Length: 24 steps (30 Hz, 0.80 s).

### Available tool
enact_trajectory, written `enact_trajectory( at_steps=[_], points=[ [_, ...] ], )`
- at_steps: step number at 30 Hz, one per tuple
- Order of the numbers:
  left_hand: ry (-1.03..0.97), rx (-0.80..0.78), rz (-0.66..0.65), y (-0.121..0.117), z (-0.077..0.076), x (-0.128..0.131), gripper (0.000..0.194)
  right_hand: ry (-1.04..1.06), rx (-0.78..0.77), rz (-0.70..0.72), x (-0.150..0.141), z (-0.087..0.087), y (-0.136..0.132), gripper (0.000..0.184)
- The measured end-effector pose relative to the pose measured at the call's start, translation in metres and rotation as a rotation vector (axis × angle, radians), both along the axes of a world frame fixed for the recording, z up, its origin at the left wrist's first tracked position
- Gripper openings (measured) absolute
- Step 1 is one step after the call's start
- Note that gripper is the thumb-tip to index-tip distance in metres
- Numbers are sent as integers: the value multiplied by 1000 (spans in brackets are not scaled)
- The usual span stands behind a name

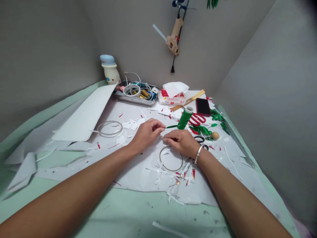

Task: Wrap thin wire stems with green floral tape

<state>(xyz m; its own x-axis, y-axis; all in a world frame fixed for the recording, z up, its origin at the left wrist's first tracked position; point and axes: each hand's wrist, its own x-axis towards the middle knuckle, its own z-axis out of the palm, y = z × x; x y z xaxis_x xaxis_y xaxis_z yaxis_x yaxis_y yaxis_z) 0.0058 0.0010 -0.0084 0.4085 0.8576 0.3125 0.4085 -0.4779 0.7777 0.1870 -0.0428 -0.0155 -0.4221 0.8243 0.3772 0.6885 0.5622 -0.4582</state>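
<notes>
My left hand [148, 133] is closed, its thumb and finger pinching the end of a narrow green strip [171, 127]. That strip reaches toward the base of a spool of green thread [185, 118], which stands slightly tilted just beyond my right hand [182, 141]. The right fingers are pressed together close to the left fingertips; what they hold, if anything, is too small to make out. Below the right hand lies a thin ring [160, 158] among paper slivers. Green leaf-shaped pieces [201, 130], red-handled scissors [197, 119] and a round wooden ball [215, 136] are to its right.
White paper scraps cover the table. A metal tray [135, 99] of spools and tape, a tissue pack [172, 97] and a phone [203, 106] stand along the back. White card [85, 114] and a coil [110, 129] lie left. A glue gun [174, 36] hangs on the wall.
</notes>
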Motion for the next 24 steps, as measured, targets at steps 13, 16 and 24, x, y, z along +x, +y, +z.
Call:
enact_trajectory(
  at_steps=[13, 16, 24],
  points=[
    [147, 71, -265, -6, -1, 4, 12, 346, 18, -259, 17, 1, 8, 22],
    [60, 16, -266, -7, 2, 4, 12, 388, -93, -273, 22, -4, 14, 24],
    [-59, 3, -14, 1, 0, 1, 13, 92, -57, -103, 4, -4, 4, 17]
  ],
)
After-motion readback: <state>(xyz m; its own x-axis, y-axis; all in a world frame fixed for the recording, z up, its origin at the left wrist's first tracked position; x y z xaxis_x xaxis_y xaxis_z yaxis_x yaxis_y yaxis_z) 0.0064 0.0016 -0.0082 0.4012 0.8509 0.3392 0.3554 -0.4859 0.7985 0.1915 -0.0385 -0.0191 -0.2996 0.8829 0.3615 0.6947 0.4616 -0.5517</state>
